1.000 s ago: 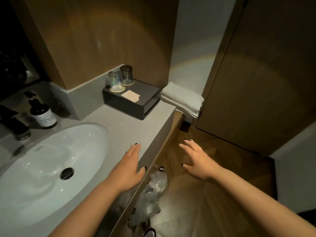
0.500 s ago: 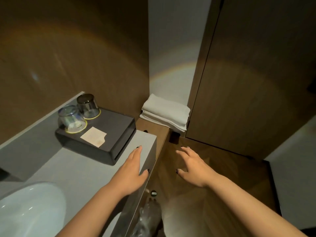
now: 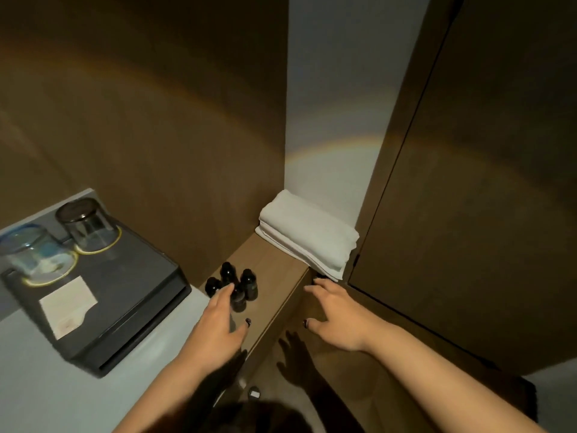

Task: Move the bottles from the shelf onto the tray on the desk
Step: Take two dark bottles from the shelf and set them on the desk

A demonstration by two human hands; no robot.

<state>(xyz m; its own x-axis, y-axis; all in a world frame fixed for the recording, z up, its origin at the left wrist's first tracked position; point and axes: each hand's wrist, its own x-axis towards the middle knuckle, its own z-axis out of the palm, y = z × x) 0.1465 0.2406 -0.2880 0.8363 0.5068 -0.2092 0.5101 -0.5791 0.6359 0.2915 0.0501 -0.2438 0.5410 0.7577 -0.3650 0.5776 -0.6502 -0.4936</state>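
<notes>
Though bottles (image 3: 237, 285) carry unreadable labels, we see left hand (image 3: 218, 326) open near them, right hand (image 3: 337, 320) open.

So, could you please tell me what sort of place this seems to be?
Most likely a hotel bathroom vanity area: folded white towels lie on a wooden shelf beside small dark toiletry bottles, and two upturned drinking glasses stand on a dark grey tray on the pale counter.
</notes>
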